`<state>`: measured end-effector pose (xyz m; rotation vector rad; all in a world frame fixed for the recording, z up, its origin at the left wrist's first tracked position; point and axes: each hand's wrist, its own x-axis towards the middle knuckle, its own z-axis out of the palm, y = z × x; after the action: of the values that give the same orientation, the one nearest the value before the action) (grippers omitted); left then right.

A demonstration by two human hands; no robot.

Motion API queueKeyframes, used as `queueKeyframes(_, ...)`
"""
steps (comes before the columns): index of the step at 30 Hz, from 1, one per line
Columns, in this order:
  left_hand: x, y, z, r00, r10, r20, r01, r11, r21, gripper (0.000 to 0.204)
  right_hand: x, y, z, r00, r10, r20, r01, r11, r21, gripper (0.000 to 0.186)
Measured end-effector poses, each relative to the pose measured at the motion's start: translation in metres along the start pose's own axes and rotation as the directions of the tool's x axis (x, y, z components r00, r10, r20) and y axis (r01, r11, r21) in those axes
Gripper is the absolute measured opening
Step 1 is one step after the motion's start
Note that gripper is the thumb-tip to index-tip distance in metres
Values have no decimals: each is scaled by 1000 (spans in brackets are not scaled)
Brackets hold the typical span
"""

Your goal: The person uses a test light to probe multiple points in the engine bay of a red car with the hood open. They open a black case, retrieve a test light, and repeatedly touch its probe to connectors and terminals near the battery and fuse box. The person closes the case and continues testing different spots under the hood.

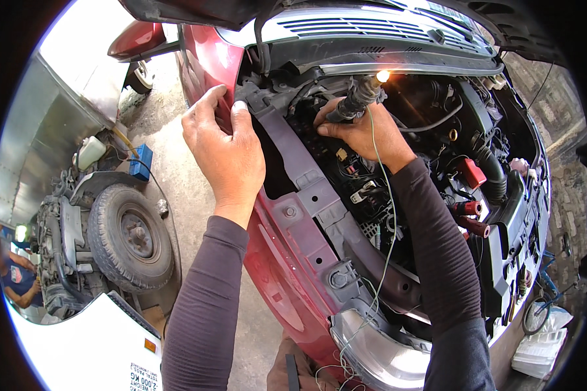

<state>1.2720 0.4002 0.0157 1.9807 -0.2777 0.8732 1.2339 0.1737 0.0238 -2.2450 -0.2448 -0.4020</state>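
Observation:
My right hand (378,135) grips a black test light (351,104) over the open engine bay, with its fingers wrapped round the body. Its bulb (383,77) glows orange at the upper end. From it a thin pale green wire (394,215) hangs past my forearm to the headlight (381,348). Whether the tool's lower tip touches anything is hidden by my hand. Below my fingers lies a dark box of fuses and connectors (346,171). Beside the red fender (214,62), my left hand (228,153) is raised with fingers apart, holding nothing.
Overhead is the raised hood (195,10). Black hose (494,171) and red-capped parts (469,173) fill the right of the bay. At left stand an exposed engine (62,244), a wheel (132,238) and a white vehicle panel (85,352). Another person (21,280) is at far left.

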Motion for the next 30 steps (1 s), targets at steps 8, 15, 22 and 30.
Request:
queueKeyframes(8,1,0,1,1000,10,-9,-10,999,-42,30,1,3,-1,998,-62,-8,61,993,-106,16)
queueKeyframes(15,0,1,1,1000,-5,-6,5,998,-58,31,0,2,-2,998,-57,-12,56,995,-86,16)
queueKeyframes(22,1,-1,0,1000,22,-15,-22,1000,-11,31,-1,0,-2,999,-39,-4,39,996,-86,16)
queueKeyframes(30,1,0,1,1000,-3,-1,2,998,-66,31,-1,-3,-2,998,-66,-1,66,988,-140,16)
